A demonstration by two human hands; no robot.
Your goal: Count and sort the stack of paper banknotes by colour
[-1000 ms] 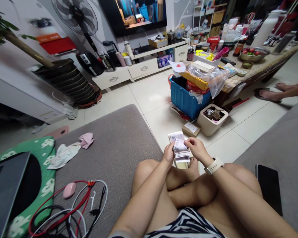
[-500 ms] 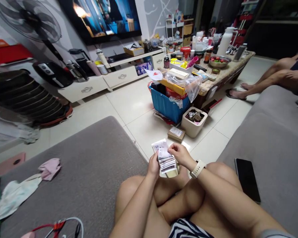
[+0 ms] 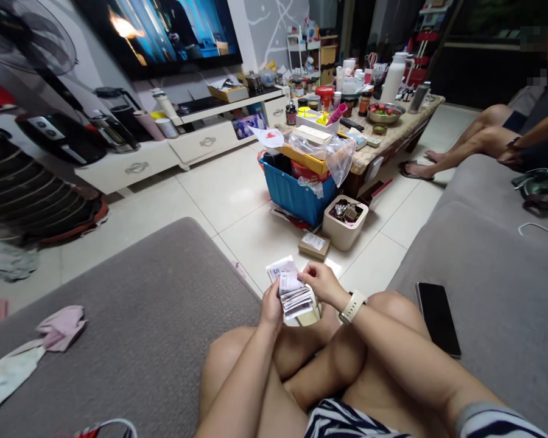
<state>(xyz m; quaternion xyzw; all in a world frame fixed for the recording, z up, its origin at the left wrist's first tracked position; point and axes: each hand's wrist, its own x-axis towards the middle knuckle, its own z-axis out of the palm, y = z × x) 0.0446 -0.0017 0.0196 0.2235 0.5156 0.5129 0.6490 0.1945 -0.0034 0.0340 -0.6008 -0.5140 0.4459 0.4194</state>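
I sit cross-legged on a grey sofa with a stack of banknotes [image 3: 292,292] held over my knees. My left hand [image 3: 271,306] grips the stack from the left side, thumb on top. My right hand [image 3: 321,283], with a white watch on its wrist, pinches the top note at its right edge. The notes are fanned slightly, the top one lifted a little. A small tan object shows just under the stack, partly hidden.
A black phone [image 3: 437,317] lies on the sofa to my right. On the floor ahead stand a small cardboard box [image 3: 314,244], a beige bin [image 3: 344,221] and a blue crate [image 3: 293,191]. A cluttered low table [image 3: 393,137] and another seated person [image 3: 506,137] are at the right.
The view has swung to the right, so the laptop, cables and plant have left the picture and the seated person has come in. Both hands keep hold of the banknotes.
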